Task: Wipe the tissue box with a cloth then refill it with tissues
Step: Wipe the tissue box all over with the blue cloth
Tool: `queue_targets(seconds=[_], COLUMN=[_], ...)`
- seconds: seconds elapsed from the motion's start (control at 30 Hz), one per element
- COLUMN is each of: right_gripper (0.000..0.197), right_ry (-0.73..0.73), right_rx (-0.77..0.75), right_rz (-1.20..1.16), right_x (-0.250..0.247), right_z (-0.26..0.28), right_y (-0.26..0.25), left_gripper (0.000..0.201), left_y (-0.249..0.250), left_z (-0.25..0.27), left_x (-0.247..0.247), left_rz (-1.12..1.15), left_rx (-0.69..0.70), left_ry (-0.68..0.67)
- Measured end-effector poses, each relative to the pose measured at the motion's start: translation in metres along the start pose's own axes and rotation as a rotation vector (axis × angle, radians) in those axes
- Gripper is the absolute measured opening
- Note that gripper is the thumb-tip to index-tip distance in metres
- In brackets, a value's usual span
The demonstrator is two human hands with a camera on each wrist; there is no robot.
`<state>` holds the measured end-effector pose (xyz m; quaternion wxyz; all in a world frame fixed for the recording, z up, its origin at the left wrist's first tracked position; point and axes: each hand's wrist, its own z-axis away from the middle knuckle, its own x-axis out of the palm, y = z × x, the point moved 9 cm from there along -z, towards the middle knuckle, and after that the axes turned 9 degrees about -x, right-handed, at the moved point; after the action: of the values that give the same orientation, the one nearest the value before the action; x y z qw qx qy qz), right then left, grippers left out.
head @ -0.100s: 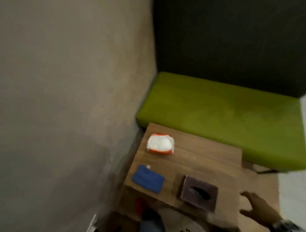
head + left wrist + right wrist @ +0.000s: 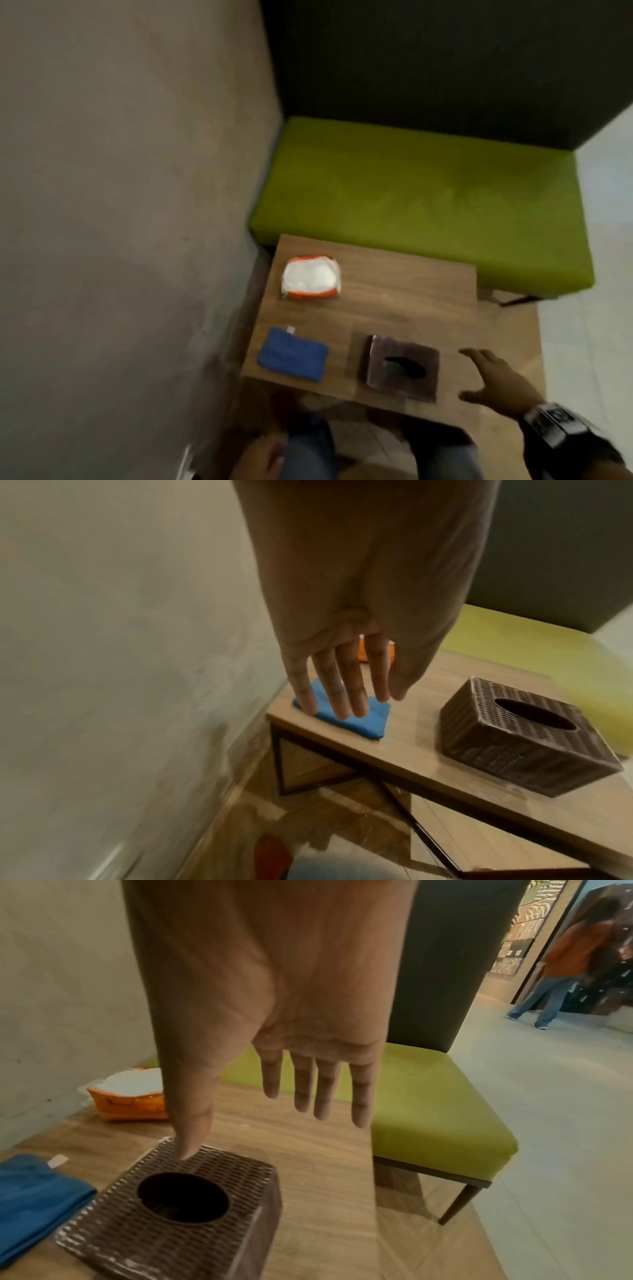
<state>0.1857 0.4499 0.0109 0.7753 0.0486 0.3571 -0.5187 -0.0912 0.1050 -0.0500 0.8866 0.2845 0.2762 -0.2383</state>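
A brown woven tissue box [image 2: 400,368] with a dark oval hole in its top stands near the front edge of a small wooden table [image 2: 394,298]. Left of it lies a folded blue cloth [image 2: 293,354]. Behind the cloth sits an orange pack of white tissues [image 2: 310,279]. My right hand [image 2: 493,380] hovers just right of the box with fingers spread and nothing in it. In the right wrist view its thumb hangs over the box [image 2: 113,1240]. My left hand [image 2: 260,459] is low by my knee; in the left wrist view its fingers [image 2: 346,696] are straight and empty, with the cloth [image 2: 356,723] beyond them.
A grey wall [image 2: 120,205] runs close along the table's left side. A green bench seat [image 2: 428,198] with a dark back stands behind the table. A person [image 2: 565,961] walks in the far right background. My knees are under the table's front edge.
My right hand has moved up and left, closer to the tissue box. My left hand has come into the head view at the bottom edge.
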Motion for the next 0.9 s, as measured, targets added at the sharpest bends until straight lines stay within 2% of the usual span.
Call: queue_targets(seconds=[0.03,0.1,0.23,0.3,0.4,0.47,0.53,0.6,0.7,0.83,0.9], right_gripper=[0.095,0.106,0.115,0.104,0.070,0.059,0.056,0.054,0.051,0.055,0.061], right_ry=[0.013,0.060,0.138,0.207,0.368,0.484,0.588,0.685,0.796,0.856,0.865], right_rx=[-0.002,-0.038,-0.098,-0.135,-0.134,-0.159,-0.175,-0.163,-0.126,-0.101,-0.156], right_rz=[0.041,0.098,0.248,0.204,0.072,0.037,0.008,-0.017,-0.053,-0.208,-0.254], right_x=[0.003,0.018,0.035,0.052,0.071,0.080,0.088,0.097,0.112,0.139,0.148], right_z=[-0.010,-0.030,-0.074,-0.091,-0.102,-0.102,-0.096,-0.086,-0.072,-0.053,-0.043], right_y=[-0.011,-0.025,-0.044,-0.039,-0.021,-0.011,-0.003,0.001,0.001,-0.018,-0.035], left_gripper=[0.029,0.032,0.066,0.064,0.086,0.089,0.077,0.073,0.071,0.060,0.046], left_y=[0.012,0.019,0.022,0.024,0.011,0.001,0.001,0.003,0.002,-0.003,-0.007], left_z=[-0.022,-0.062,-0.145,-0.180,-0.209,-0.214,-0.209,-0.201,-0.186,-0.144,-0.123], left_x=[-0.023,-0.044,-0.031,-0.018,0.013,0.021,0.021,0.014,0.022,0.041,0.044], left_rz=[-0.034,-0.106,-0.347,-0.465,-0.496,-0.396,-0.391,-0.412,-0.363,-0.241,-0.014], left_rx=[0.081,0.201,0.253,0.211,0.179,0.182,0.238,0.260,0.225,0.144,0.136], left_ry=[0.053,0.098,0.021,0.013,0.000,0.057,0.139,0.267,0.372,0.584,0.615])
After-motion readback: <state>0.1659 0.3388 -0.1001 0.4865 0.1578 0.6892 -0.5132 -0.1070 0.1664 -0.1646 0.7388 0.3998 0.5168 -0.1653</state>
